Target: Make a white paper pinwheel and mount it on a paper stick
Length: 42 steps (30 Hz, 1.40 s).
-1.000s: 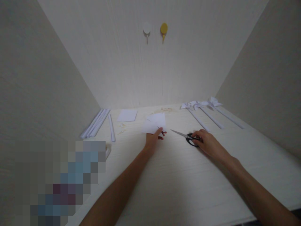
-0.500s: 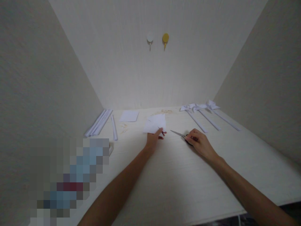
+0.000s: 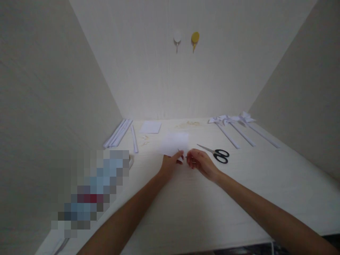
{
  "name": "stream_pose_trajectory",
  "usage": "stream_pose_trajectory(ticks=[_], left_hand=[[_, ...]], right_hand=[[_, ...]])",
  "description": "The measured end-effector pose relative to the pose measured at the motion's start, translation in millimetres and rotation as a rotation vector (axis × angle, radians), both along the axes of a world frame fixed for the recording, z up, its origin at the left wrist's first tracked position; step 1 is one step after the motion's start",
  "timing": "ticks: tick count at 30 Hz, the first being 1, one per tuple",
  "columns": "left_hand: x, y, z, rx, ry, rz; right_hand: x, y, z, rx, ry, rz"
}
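Note:
My left hand (image 3: 172,162) pinches the near edge of a square white sheet of paper (image 3: 174,142), thumb on top. A thin dark line, perhaps a cut, shows in the paper by the thumb. Close to the paper's near right corner is my right hand (image 3: 200,162), its fingers curled in. Whether anything small is between those fingers I cannot make out. A pair of scissors (image 3: 221,156) with black handles lies on the table just beyond the right hand, blades pointing left and handles to the right.
Rolled paper sticks (image 3: 118,134) lie at the left, with a single stick (image 3: 134,140) beside them. Another white sheet (image 3: 150,126) and scattered rubber bands (image 3: 192,123) are at the back. Three paper pinwheel-like pieces (image 3: 232,131) lie at the right. A blurred-out object (image 3: 98,187) stands at the left front.
My right hand has let go of the scissors, which now lie on the table, and has moved left to the paper's edge. The left hand still holds the paper, now turned slightly.

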<state>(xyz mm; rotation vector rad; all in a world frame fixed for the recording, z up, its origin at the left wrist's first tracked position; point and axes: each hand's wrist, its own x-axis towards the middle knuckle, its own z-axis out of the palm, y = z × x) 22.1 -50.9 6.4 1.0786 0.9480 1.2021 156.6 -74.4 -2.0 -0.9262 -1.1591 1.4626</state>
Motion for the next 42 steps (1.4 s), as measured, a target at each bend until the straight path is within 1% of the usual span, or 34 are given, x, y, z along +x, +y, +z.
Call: stream_pose_trajectory(ticks=[2, 5, 6, 8, 14, 19, 27, 33, 38, 42], left_hand=[[-0.8, -3.6, -4.4, 0.019, 0.028, -0.102], [-0.8, -6.2, -6.4, 0.103, 0.083, -0.263], [-0.7, -6.2, -6.5, 0.127, 0.099, -0.296], [-0.4, -5.5, -6.8, 0.147, 0.116, -0.321], [0.3, -3.3, -8.4, 0.099, 0.11, -0.276], [1.4, -5.1, -5.1, 0.099, 0.059, -0.307], [1.8, -5.1, -5.6, 0.073, 0.059, -0.267], [2.3, -3.5, -7.8, 0.06, 0.082, -0.255], [2.3, -4.4, -6.4, 0.037, 0.079, -0.226], [2.3, -5.7, -4.9, 0.018, 0.078, -0.195]], right_hand=[[-3.9, -0.6, -6.8, 0.027, -0.003, 0.046], [-2.0, -1.5, -11.6, 0.025, -0.001, 0.104], [-0.5, -1.7, -11.7, 0.016, 0.007, 0.116], [2.2, -1.8, -10.5, -0.008, 0.026, 0.138], [5.2, -0.8, -9.2, -0.035, 0.052, 0.178], [6.0, 0.6, -9.8, -0.048, 0.058, 0.188], [6.6, -2.1, -5.0, -0.088, 0.06, 0.188], [8.6, -2.3, -6.4, -0.081, 0.057, 0.192], [8.7, -2.7, -5.7, -0.082, 0.029, 0.183], [8.2, -3.5, -6.2, -0.046, -0.011, 0.174]])
